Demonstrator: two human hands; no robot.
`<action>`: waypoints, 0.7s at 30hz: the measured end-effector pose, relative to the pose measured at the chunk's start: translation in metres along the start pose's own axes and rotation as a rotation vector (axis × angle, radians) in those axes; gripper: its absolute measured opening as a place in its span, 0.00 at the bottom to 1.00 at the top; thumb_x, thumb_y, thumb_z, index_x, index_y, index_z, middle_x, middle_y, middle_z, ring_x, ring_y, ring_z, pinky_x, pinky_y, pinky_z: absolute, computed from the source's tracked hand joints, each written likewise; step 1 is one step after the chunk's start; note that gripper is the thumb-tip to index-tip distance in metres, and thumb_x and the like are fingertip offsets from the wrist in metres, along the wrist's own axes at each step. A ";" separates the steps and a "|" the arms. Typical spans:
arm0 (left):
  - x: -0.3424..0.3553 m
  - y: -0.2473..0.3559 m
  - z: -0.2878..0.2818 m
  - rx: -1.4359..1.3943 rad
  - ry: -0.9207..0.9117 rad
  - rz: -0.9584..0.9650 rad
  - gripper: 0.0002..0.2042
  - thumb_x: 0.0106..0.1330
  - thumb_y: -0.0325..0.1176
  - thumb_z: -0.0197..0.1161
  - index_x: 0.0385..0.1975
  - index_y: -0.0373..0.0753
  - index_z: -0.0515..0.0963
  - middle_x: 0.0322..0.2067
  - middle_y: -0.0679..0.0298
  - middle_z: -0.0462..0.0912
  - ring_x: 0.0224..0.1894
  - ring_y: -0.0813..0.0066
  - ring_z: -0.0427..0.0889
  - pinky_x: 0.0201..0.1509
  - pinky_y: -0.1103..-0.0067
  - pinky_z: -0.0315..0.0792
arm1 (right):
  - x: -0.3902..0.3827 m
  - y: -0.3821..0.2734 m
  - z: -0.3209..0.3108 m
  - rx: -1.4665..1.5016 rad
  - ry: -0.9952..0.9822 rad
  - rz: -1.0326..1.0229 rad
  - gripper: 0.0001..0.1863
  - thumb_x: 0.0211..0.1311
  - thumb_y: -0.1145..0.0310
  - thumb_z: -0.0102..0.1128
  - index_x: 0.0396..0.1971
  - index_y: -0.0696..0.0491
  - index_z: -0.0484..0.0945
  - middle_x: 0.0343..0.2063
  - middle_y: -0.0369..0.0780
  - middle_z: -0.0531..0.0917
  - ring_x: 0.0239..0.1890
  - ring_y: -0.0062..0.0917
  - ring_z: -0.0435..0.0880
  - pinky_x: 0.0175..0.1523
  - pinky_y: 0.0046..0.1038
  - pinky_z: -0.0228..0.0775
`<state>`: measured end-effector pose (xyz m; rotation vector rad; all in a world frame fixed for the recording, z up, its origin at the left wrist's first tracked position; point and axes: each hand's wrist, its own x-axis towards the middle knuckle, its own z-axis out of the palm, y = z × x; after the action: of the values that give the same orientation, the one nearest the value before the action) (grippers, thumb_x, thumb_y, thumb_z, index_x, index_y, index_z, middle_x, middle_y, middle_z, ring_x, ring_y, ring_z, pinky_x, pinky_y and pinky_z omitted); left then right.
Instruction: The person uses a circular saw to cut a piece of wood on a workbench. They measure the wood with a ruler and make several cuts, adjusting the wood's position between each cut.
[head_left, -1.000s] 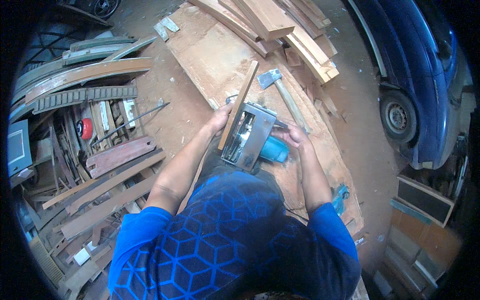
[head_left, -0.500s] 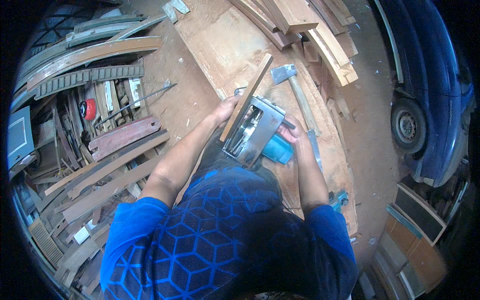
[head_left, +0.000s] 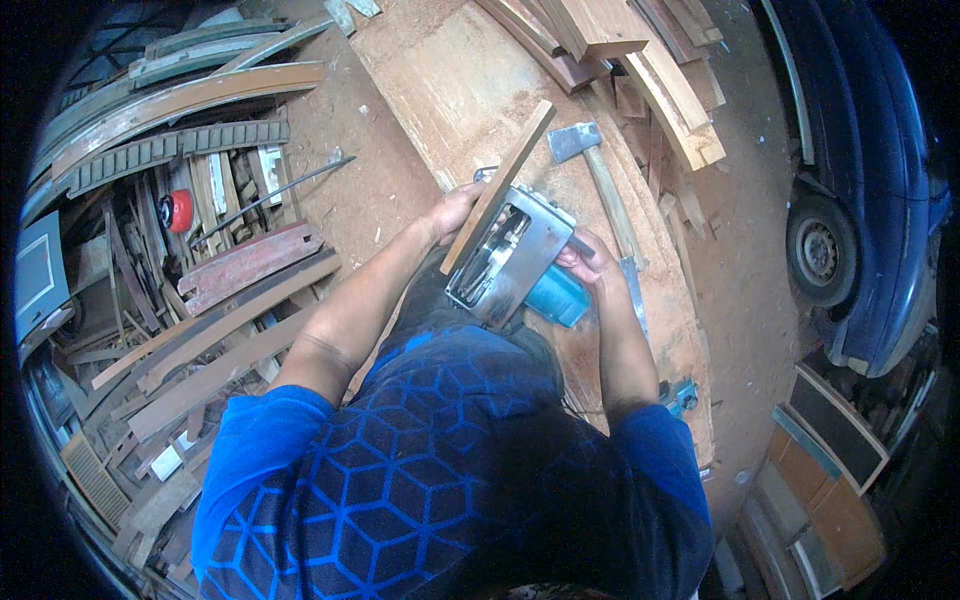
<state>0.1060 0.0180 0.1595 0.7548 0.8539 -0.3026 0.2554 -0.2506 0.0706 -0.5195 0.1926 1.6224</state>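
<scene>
Little has shifted since earlier: left hand [head_left: 452, 212] stays clamped on the wooden strip [head_left: 497, 187], its long axis diagonal across the power planer [head_left: 515, 262], right hand [head_left: 588, 262] gripping that tool.

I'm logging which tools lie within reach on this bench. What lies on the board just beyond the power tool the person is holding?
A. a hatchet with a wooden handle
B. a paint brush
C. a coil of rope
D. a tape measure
A: a hatchet, grey head and wooden handle, lies on the board just past the power tool.
</scene>
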 end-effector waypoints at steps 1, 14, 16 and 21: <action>-0.001 0.001 0.001 0.005 0.003 -0.006 0.19 0.79 0.45 0.46 0.51 0.36 0.76 0.36 0.60 0.85 0.34 0.75 0.86 0.37 0.79 0.83 | 0.001 -0.005 -0.004 0.047 -0.086 0.041 0.20 0.72 0.56 0.57 0.50 0.60 0.78 0.28 0.37 0.80 0.25 0.18 0.76 0.34 0.21 0.72; 0.001 -0.003 -0.003 -0.045 0.014 -0.004 0.18 0.79 0.42 0.47 0.55 0.34 0.74 0.36 0.59 0.83 0.34 0.74 0.85 0.37 0.77 0.84 | -0.004 0.009 0.009 0.037 0.026 -0.135 0.25 0.74 0.62 0.53 0.65 0.59 0.68 0.62 0.49 0.75 0.62 0.37 0.78 0.63 0.41 0.73; 0.001 -0.002 -0.002 -0.040 0.007 0.007 0.19 0.79 0.43 0.47 0.55 0.34 0.74 0.36 0.59 0.83 0.34 0.74 0.85 0.37 0.77 0.84 | -0.001 0.012 0.016 0.002 0.087 -0.154 0.23 0.74 0.61 0.54 0.62 0.59 0.72 0.54 0.46 0.81 0.53 0.34 0.83 0.57 0.37 0.76; 0.000 -0.001 0.002 -0.019 0.015 0.019 0.19 0.80 0.43 0.46 0.54 0.34 0.75 0.37 0.58 0.84 0.34 0.74 0.85 0.37 0.77 0.84 | 0.017 0.017 -0.043 0.043 0.003 -0.027 0.18 0.73 0.57 0.55 0.49 0.56 0.79 0.27 0.37 0.84 0.27 0.24 0.81 0.39 0.29 0.75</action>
<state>0.1067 0.0158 0.1595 0.7480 0.8627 -0.2723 0.2473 -0.2554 0.0227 -0.4897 0.2214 1.5883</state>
